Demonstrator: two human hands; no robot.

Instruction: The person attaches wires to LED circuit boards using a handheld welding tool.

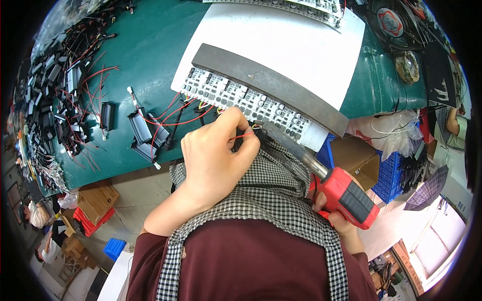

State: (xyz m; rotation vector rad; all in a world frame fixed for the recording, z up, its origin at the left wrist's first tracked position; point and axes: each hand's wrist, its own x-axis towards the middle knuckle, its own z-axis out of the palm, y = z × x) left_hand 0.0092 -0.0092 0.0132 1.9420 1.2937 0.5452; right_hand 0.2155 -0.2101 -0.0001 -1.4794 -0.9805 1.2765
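A long white circuit board (216,90) with rows of small components lies at the table's near edge, red and yellow wires along its near side. My left hand (213,155) is closed in a pinch on a thin red wire (245,135) beside that edge. My right hand (342,224) is wrapped around a red and black soldering gun (346,198), mostly behind its body. The gun's long metal barrel points up and left, its tip end close to my left fingertips. Whether the tip touches the board I cannot tell.
Behind the board rests a dark grey bar (271,83) on a white sheet (281,40). Black plastic holders (143,128) with red wires lie to the left, near a large pile of similar parts (55,85). A fan-like round unit (391,22) stands far right; a cardboard box (356,155) sits below.
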